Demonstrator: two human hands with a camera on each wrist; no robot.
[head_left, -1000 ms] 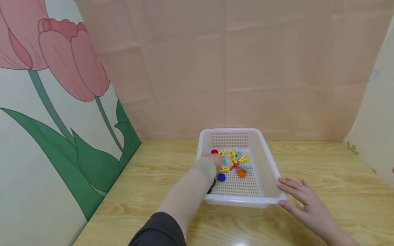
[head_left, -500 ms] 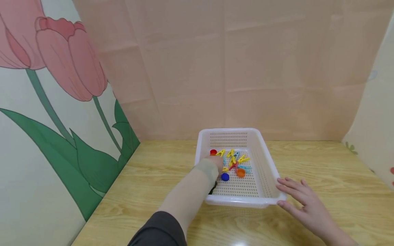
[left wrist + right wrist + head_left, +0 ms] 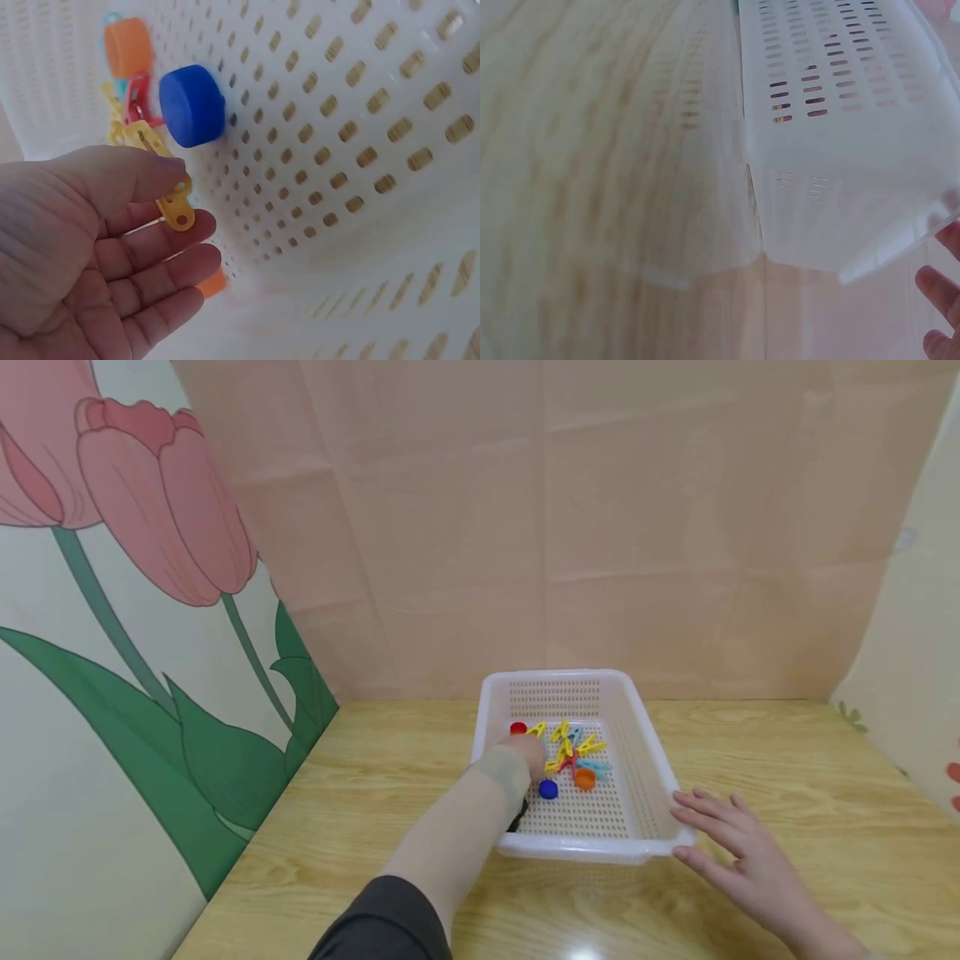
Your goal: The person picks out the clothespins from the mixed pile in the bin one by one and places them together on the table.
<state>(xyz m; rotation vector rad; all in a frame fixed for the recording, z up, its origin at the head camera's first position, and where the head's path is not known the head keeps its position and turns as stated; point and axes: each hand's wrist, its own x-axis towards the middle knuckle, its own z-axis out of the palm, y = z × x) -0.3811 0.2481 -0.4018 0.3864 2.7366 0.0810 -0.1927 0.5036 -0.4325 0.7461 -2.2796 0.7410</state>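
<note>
My left hand (image 3: 522, 753) reaches down into a white perforated plastic basket (image 3: 656, 760). In the left wrist view, its thumb and index finger pinch a yellow clothespin (image 3: 180, 214), while the other fingers spread loosely below. Beside it lie a blue bottle cap (image 3: 192, 105), a red clothespin (image 3: 138, 94) and an orange cap (image 3: 127, 46). My right hand (image 3: 750, 852) has its fingers extended at the basket's near right corner. The right wrist view catches only some of its fingertips (image 3: 937, 289) close to the rim.
Several yellow clothespins (image 3: 591, 745) and light blue clothespins (image 3: 596, 767) lie on the basket floor, with a red cap (image 3: 518, 727) at its far left. The basket stands on a wood-grain table (image 3: 390, 752). Brown sheeting (image 3: 450, 527) hangs behind, and a tulip-painted wall (image 3: 45, 760) borders the left.
Near the left hand, the blue cap has shifted slightly right, and a yellow clothespin now sits nearer the red one. The right hand stays at the basket corner.
</note>
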